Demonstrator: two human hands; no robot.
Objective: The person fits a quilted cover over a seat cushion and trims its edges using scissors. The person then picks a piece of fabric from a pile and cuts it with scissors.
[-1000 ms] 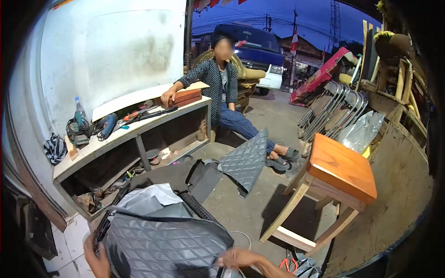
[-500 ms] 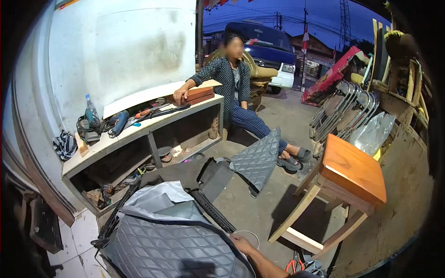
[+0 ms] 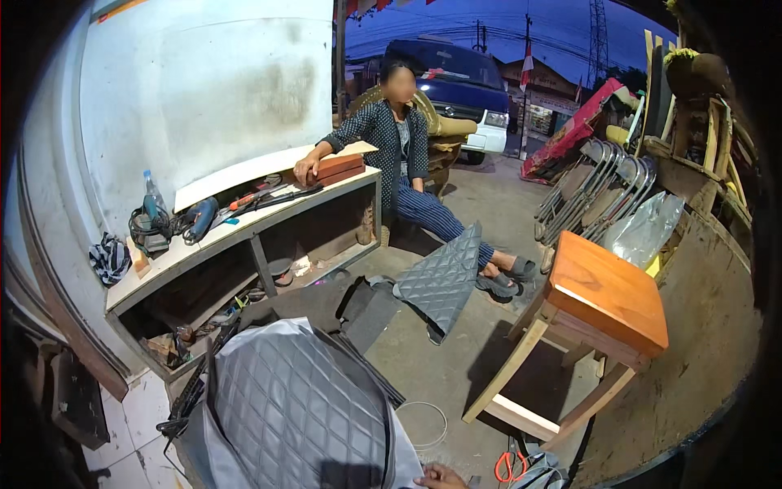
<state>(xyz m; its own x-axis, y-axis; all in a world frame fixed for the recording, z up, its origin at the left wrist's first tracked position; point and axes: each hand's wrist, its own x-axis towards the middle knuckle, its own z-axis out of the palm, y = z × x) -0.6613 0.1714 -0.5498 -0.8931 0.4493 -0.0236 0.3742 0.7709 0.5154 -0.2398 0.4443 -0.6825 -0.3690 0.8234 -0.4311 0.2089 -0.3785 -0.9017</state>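
Observation:
A grey diamond-quilted seat cover [image 3: 297, 399] lies in front of me at the lower left, its stitched face up. Plain lighter grey fabric borders it on the near right. At the bottom edge of the picture my right hand [image 3: 441, 477] pinches that border by its corner; only the fingers and part of the hand show. My left hand is out of the picture. Dark frame pieces [image 3: 371, 367] stick out from beneath the cover. Right of my hand, orange-handled scissors [image 3: 511, 464] lie on the floor, and a thin loop of cord [image 3: 429, 425] lies just beyond it.
Another quilted grey piece [image 3: 444, 281] rests by a seated person [image 3: 399, 155], whose hand is on the workbench [image 3: 281, 208]. Power tools [image 3: 199, 220] lie on the bench. A wooden stool [image 3: 607, 289] stands at right, with folded metal chairs [image 3: 599, 191] behind it.
The quilted cover has been pulled over and spread, hiding the pale folded fabric that showed on top. My right hand has moved down toward the bottom edge. The view has shifted slightly.

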